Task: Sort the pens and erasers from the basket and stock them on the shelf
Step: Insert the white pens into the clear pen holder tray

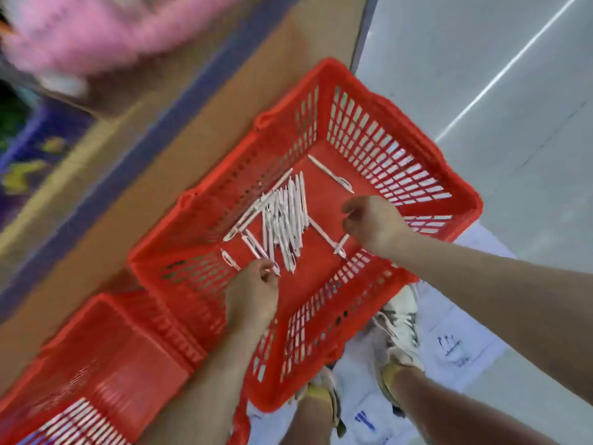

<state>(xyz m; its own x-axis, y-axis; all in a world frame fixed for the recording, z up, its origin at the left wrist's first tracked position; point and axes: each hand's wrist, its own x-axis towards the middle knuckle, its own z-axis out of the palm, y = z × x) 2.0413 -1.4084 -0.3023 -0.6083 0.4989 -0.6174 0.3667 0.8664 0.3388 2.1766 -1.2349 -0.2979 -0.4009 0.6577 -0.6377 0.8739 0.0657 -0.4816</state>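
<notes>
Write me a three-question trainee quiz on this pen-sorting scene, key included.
1. True or false: the left hand and the right hand both reach inside the red slatted plastic basket.
2. Most of the white pens lie: A) piled mid-floor in that basket; B) on the pale shop floor; C) in a blue bucket.
3. Which hand is nearer the lone white pen by the basket's far corner?
Key: 1 true; 2 A; 3 the right hand.
</notes>
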